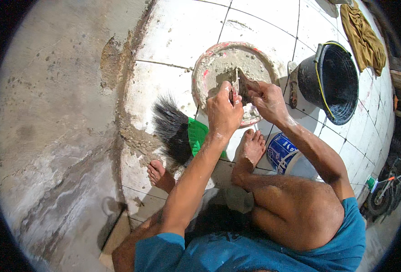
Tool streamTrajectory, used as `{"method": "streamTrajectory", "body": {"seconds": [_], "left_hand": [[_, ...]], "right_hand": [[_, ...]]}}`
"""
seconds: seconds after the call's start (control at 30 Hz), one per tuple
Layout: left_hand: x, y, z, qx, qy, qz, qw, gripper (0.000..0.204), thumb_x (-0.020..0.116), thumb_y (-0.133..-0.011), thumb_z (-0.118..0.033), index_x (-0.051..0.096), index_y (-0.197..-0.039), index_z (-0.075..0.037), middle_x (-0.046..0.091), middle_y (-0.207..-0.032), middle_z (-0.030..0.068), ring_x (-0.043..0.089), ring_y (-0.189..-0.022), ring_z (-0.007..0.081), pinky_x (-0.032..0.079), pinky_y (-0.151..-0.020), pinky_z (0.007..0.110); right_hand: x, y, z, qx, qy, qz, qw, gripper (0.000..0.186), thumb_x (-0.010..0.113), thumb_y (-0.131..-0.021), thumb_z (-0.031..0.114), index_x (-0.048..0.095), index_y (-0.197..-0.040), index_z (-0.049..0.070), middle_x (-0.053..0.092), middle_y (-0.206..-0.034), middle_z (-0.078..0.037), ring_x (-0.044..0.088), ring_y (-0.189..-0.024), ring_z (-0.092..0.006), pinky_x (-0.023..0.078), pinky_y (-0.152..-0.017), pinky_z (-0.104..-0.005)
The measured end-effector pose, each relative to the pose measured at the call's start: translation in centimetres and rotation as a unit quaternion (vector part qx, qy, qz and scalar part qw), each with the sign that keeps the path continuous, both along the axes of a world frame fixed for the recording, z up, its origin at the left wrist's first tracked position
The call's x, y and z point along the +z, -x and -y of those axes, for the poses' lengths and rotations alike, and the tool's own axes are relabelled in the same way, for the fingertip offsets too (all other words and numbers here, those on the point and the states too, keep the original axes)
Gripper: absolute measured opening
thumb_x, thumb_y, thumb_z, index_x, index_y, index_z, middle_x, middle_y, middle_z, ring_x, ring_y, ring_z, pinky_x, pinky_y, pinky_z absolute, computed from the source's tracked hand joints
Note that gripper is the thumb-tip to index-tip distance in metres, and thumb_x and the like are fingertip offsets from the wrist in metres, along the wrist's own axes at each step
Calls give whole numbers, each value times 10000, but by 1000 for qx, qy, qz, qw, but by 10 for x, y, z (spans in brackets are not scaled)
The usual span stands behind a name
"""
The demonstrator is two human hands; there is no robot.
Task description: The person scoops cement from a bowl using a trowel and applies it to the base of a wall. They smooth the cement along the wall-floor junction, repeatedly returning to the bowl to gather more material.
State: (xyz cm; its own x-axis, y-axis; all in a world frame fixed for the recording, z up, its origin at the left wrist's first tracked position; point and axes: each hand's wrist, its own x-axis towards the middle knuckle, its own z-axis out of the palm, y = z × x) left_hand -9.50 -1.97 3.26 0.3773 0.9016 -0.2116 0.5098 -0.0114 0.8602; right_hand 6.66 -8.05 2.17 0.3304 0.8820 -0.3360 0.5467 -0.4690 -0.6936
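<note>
Both hands are over a round, shallow tray (195, 85) holding grey wet mortar (223, 62). My left hand (225, 111) is closed around a mortar-smeared tool (235, 88) with a reddish part near the grip and a narrow pale edge pointing away from me. Close on its right, my right hand (269, 102) pinches a dark brown flat piece (248, 83) against or just beside that tool. Whether the two pieces are joined is hidden by the fingers. Mortar flecks cover both hands.
A black bucket (307, 77) with a yellow-edged handle lies tilted at right, beside a mortar-stained tool (293, 88). A blue-and-white pail (282, 152) sits by my right foot. A green broom head (196, 136) lies left; a brown cloth (361, 38) is far right. A rough wall (60, 113) borders the tiles.
</note>
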Motion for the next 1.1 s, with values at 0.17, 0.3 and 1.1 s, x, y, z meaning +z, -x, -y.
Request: {"method": "streamTrajectory", "body": {"seconds": [0.17,0.3,1.1], "left_hand": [[-12,-1,-2,21,34,-24,999,205,740,-855,-111,610,-960,7,710,-860,239,719,-841,435,531,-752,493],[-11,9,-11,34,53,-45,997,287,778,-834,-120,677,-1078,-7,744,-936,227,738,-900,404,554,-805,460],[-12,20,-1,72,-43,-14,996,156,710,-857,-60,572,-922,-29,684,-767,210,705,-754,430,518,-689,511]], "right_hand": [[21,7,9,23,-14,-8,1000,298,640,-886,86,713,-1162,0,718,-929,-258,726,-878,-416,565,-784,-451],[17,-2,17,5,-24,-33,999,329,618,-926,67,691,-1230,-36,745,-926,-149,696,-839,-217,559,-766,-346],[27,7,15,-12,-129,59,990,320,630,-925,5,679,-1240,-28,745,-1055,-218,751,-932,-247,566,-841,-330]]}}
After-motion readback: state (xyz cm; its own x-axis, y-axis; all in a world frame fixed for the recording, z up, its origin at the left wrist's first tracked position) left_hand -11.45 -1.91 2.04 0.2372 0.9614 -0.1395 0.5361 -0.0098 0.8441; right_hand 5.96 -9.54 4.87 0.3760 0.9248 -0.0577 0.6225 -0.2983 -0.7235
